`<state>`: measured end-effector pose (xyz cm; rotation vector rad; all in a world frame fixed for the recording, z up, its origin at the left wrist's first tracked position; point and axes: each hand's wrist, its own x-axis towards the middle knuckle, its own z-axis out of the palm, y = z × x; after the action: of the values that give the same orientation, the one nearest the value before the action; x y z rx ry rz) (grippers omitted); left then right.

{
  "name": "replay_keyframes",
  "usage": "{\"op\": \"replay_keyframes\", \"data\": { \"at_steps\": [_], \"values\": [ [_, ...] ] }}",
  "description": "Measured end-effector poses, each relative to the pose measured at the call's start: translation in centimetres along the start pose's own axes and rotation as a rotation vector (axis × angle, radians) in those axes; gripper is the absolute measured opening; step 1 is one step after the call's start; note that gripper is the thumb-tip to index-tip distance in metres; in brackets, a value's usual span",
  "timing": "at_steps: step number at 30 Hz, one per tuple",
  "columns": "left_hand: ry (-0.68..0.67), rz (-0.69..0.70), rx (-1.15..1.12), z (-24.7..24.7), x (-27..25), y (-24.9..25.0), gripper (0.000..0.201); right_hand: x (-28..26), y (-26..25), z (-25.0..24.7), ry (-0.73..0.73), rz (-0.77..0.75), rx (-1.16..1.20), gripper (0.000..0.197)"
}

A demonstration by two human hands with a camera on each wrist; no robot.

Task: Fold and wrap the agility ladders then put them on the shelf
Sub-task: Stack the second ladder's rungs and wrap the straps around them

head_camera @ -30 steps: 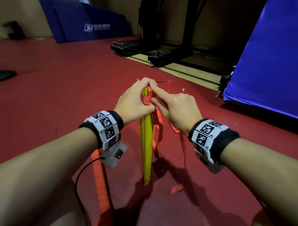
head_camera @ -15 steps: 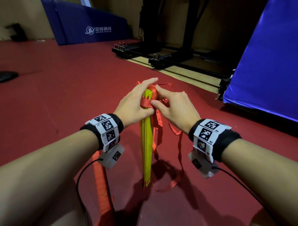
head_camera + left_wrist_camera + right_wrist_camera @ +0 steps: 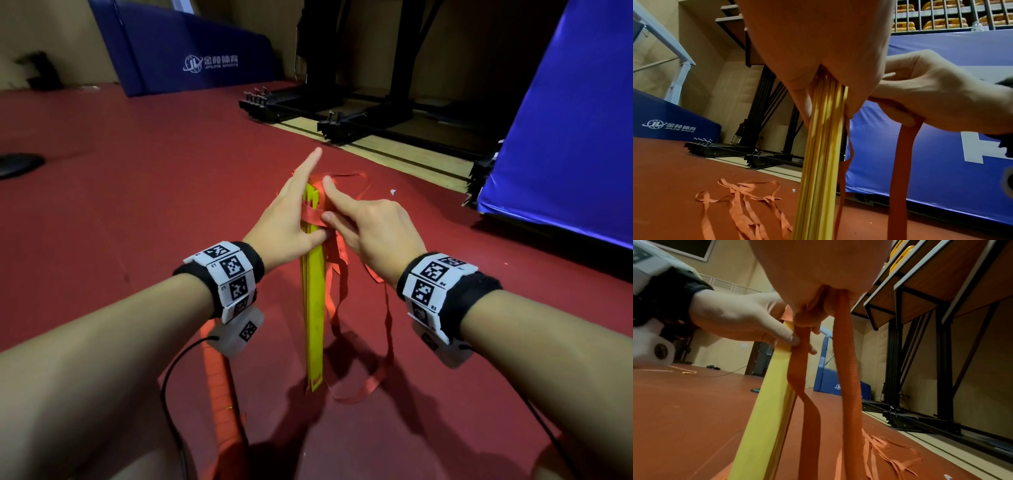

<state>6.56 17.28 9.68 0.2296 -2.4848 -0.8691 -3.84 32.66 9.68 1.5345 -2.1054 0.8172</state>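
Progress stands at the wrapping stage. Nearest the person, directly below the left wrist, a second orange ribbed strap bundle [image 3: 222, 387] lies flat on the red floor mat [image 3: 120, 212]; whether it is a finished ladder cannot be told.

Between the two hands stands the stack of flat yellow plastic rungs [image 3: 313, 308], gathered face to face and held nearly upright, lower end touching the mat. Folding of this ladder therefore appears done.

The left hand [image 3: 287, 222] grips the upper part of the stack: the thumb presses against the near face and the fingers lie along the far side, the index finger pointing straight out past the top.

The right hand [image 3: 373, 229] sits just beside it. In the wrist views its curled fingers pinch the orange woven webbing strap [image 3: 846, 369], while the index finger rests on the top of the stack. One turn of strap crosses the rungs at thumb level.

Below and to the right of the right hand, several loops hang loose to the mat. Beyond the hands, more slack strap [image 3: 740, 194] lies spread on the floor.

Remaining work, as judged: wind in the slack, secure the end, then carry the bundle to the shelf. No shelf can be identified with certainty.
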Motion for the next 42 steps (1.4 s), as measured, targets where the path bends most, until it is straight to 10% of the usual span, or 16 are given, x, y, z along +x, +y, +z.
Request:
{"op": "replay_keyframes", "data": {
  "at_steps": [9, 17, 26, 42],
  "values": [
    [-0.002, 0.026, 0.046, 0.8, 0.2, -0.2, 0.083, -0.2, 0.1, 1.3, -0.01, 0.48, 0.379, 0.039],
    [-0.055, -0.027, -0.076, 0.1, 0.1, 0.3, 0.061, -0.1, 0.3, 0.6, -0.065, 0.419, 0.343, 0.022],
    [0.228, -0.015, 0.041, 0.9, 0.5, 0.1, 0.031, 0.0, -0.8, 0.7, -0.009, 0.524, 0.409, 0.027],
    [0.16, 0.035, 0.004, 0.2, 1.4, -1.4, 0.033, 0.4, 0.1, -1.8, -0.132, -0.037, -0.142, 0.034]
  ]
}}
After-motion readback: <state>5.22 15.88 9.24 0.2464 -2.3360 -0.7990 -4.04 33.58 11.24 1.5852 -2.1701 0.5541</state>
